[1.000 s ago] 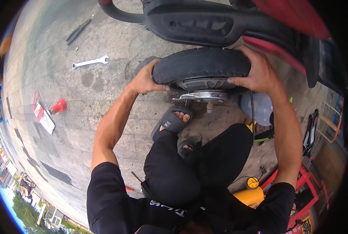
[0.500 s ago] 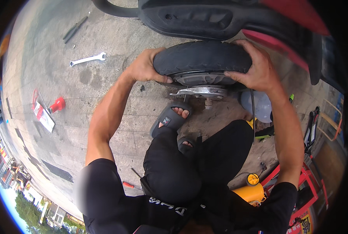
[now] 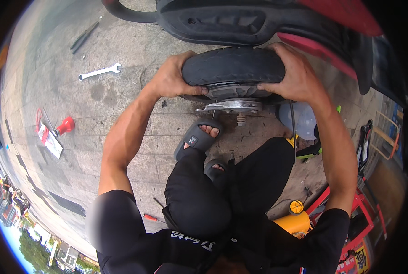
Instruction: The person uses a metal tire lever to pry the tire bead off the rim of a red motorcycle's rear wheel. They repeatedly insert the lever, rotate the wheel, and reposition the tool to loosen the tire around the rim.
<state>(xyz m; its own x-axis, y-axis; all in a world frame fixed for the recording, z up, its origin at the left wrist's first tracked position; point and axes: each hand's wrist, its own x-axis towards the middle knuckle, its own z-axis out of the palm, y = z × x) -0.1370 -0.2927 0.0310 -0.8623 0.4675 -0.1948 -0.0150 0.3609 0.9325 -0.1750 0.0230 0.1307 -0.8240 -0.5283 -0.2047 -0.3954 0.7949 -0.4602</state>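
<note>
A black-tyred scooter wheel (image 3: 233, 66) stands in front of me, just below the dark underside of a scooter (image 3: 222, 23). My left hand (image 3: 173, 78) grips the tyre's left end, its thumb on the near side by the rim. On the right end, my right hand (image 3: 293, 75) has the same hold, thumb toward the hub. Facing me is the wheel's grey hub, with a silver metal bracket (image 3: 233, 107) across it. A threaded axle end (image 3: 241, 120) sticks out below the bracket. The fingers behind the tyre are largely hidden.
My sandalled foot (image 3: 206, 132) is close below the bracket. On the paving lie a wrench (image 3: 100, 72), pliers (image 3: 85, 37), a red funnel-shaped piece (image 3: 65, 126) and a screwdriver (image 3: 150, 218). A yellow canister (image 3: 291, 224) and red metal frame (image 3: 357, 212) stand at lower right.
Both hands keep hold of the wheel. Its right end and my right hand have shifted slightly left, and my left thumb sits a little further in. The whole view has moved slightly.
</note>
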